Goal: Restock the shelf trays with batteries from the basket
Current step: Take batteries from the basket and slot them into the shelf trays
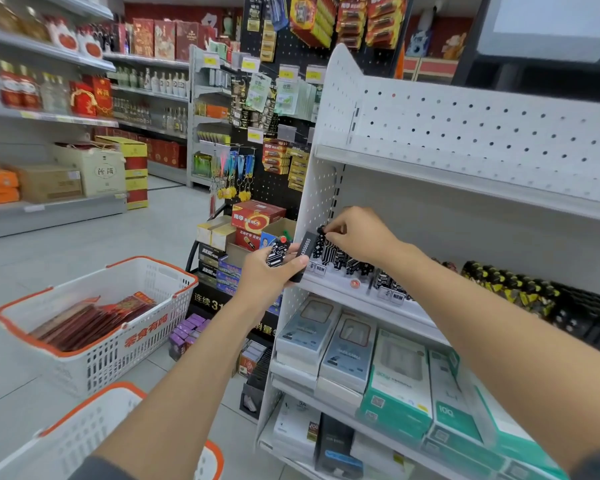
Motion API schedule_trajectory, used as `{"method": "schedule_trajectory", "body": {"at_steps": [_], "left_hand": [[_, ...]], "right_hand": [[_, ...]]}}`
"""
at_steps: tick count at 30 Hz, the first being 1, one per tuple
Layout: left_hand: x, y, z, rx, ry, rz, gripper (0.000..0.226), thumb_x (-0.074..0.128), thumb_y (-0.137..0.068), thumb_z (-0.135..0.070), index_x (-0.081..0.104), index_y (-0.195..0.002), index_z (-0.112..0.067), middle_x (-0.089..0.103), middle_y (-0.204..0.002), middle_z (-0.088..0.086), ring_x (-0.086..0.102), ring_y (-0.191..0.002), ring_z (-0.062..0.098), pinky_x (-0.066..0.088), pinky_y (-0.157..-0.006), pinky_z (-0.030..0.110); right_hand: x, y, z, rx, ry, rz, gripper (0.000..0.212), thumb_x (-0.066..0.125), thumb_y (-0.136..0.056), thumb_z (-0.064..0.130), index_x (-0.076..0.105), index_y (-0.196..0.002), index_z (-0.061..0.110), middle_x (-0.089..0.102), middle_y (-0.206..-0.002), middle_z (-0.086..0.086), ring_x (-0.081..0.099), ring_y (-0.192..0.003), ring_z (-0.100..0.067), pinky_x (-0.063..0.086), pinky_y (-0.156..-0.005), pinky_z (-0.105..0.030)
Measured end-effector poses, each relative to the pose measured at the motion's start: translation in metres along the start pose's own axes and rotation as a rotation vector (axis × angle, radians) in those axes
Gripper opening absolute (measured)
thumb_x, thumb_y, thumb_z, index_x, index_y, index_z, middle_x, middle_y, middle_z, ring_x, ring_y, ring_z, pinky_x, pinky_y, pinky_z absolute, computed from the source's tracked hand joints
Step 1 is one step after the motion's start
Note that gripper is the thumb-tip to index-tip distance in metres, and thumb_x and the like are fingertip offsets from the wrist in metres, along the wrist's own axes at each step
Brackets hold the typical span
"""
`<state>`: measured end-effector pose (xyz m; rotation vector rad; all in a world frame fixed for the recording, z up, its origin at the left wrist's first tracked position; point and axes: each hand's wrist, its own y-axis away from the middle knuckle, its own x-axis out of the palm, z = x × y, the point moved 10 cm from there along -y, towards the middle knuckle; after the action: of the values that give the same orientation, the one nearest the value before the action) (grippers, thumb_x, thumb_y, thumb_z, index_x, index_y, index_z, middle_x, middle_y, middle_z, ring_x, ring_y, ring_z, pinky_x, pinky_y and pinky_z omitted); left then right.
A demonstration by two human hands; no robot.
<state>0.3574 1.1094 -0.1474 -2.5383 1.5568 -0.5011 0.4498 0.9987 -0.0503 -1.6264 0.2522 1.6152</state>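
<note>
A basket (70,452) sits low on my left, its contents out of view. My left hand (267,271) is the nearer one. Its fingers curl round a few battery packs (278,252), held near upright just off the left end of the shelf (361,297). The tray row (347,261) lies just right of them and runs left to right. My right hand (357,233) reaches over it, pinching the top of the leftmost pack (321,239). I judge the held packs go in at that end.

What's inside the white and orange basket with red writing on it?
The basket holds a slanted stack of flat red packets. Anything beneath them is covered, so I cannot tell what else is inside.
</note>
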Motion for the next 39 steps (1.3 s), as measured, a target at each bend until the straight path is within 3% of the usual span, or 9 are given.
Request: {"method": "schedule_trajectory", "body": {"at_steps": [6,11,13,15,19,26,30,34,39], "left_hand": [[0.016,0.007,0.004,-0.017,-0.023,0.002,0.02,0.07,-0.088,-0.008,0.068,-0.105,-0.018,0.072,-0.094,-0.001,0.068,-0.08,0.004,0.054,-0.063,0.015],[0.042,0.023,-0.006,-0.038,-0.122,0.063,0.026,0.072,-0.086,-0.009,0.068,-0.112,-0.009,0.066,-0.085,0.002,0.064,-0.071,0.008,0.055,-0.057,0.017],[0.064,0.032,-0.018,-0.021,-0.16,0.113,0.027,0.073,-0.085,-0.007,0.068,-0.112,-0.008,0.066,-0.082,0.003,0.064,-0.063,0.004,0.055,-0.056,0.017],[0.09,0.044,-0.028,-0.006,-0.181,0.177,0.027,0.073,-0.084,-0.007,0.068,-0.111,-0.005,0.069,-0.084,0.006,0.066,-0.065,0.005,0.057,-0.059,0.019],[0.146,0.063,-0.038,-0.017,-0.13,0.302,0.024,0.071,-0.087,-0.01,0.068,-0.109,-0.001,0.072,-0.097,0.015,0.069,-0.08,0.016,0.056,-0.062,0.018],[0.236,0.089,-0.035,-0.197,0.084,0.374,0.034,0.054,-0.098,-0.034,0.064,-0.111,-0.004,0.073,-0.097,0.016,0.073,-0.082,0.021,0.061,-0.072,0.026],[0.274,0.107,-0.027,-0.21,0.032,0.408,0.034,0.052,-0.098,-0.041,0.063,-0.099,-0.01,0.063,-0.07,0.001,0.058,-0.058,0.011,0.056,-0.062,0.024],[0.301,0.115,-0.012,-0.18,-0.119,0.486,0.04,0.043,-0.101,-0.046,0.059,-0.093,-0.011,0.035,-0.056,-0.005,0.03,-0.049,0.01,0.03,-0.047,0.02],[0.313,0.118,0.005,-0.266,-0.119,0.448,0.019,0.035,-0.1,-0.03,0.043,-0.086,-0.018,0.04,-0.058,-0.003,0.029,-0.051,0.011,0.021,-0.045,0.021]], "right_hand": [[-0.013,0.026,0.004,0.001,-0.062,0.011,0.043,0.052,-0.088,0.004,0.062,-0.129,0.015,0.065,-0.124,-0.005,0.06,-0.111,-0.021,0.046,-0.1,-0.031],[-0.036,0.08,0.001,-0.011,-0.209,-0.032,0.068,0.047,-0.075,-0.009,0.058,-0.133,0.026,0.06,-0.129,0.003,0.056,-0.103,-0.011,0.045,-0.081,-0.016],[-0.044,0.103,-0.002,-0.048,-0.168,-0.019,0.068,0.053,-0.076,-0.008,0.057,-0.134,0.026,0.057,-0.135,0.004,0.053,-0.118,-0.013,0.041,-0.092,-0.019],[-0.057,0.123,-0.008,-0.085,-0.112,-0.064,0.059,0.061,-0.078,-0.003,0.061,-0.13,0.025,0.061,-0.131,0.002,0.053,-0.122,-0.017,0.037,-0.101,-0.025],[-0.089,0.162,-0.028,-0.144,0.046,-0.146,0.043,0.068,-0.081,0.011,0.068,-0.118,0.033,0.07,-0.093,0.003,0.06,-0.091,-0.022,0.044,-0.088,-0.036],[-0.156,0.225,-0.104,0.083,0.206,-0.332,0.017,0.068,-0.079,0.014,0.073,-0.092,0.024,0.071,-0.084,0.005,0.058,-0.091,-0.022,0.034,-0.078,-0.032],[-0.168,0.253,-0.146,0.208,0.086,-0.313,0.022,0.07,-0.083,0.018,0.071,-0.105,0.022,0.071,-0.1,0.002,0.056,-0.102,-0.024,0.042,-0.092,-0.039],[-0.169,0.281,-0.186,0.334,-0.036,-0.301,0.025,0.069,-0.087,0.02,0.069,-0.112,0.019,0.07,-0.107,0.002,0.058,-0.1,-0.017,0.048,-0.092,-0.037],[-0.174,0.307,-0.221,0.442,-0.158,-0.308,0.053,0.061,-0.094,0.021,0.043,-0.142,0.033,0.063,-0.101,0.003,0.059,-0.091,-0.015,0.049,-0.089,-0.029]]}}
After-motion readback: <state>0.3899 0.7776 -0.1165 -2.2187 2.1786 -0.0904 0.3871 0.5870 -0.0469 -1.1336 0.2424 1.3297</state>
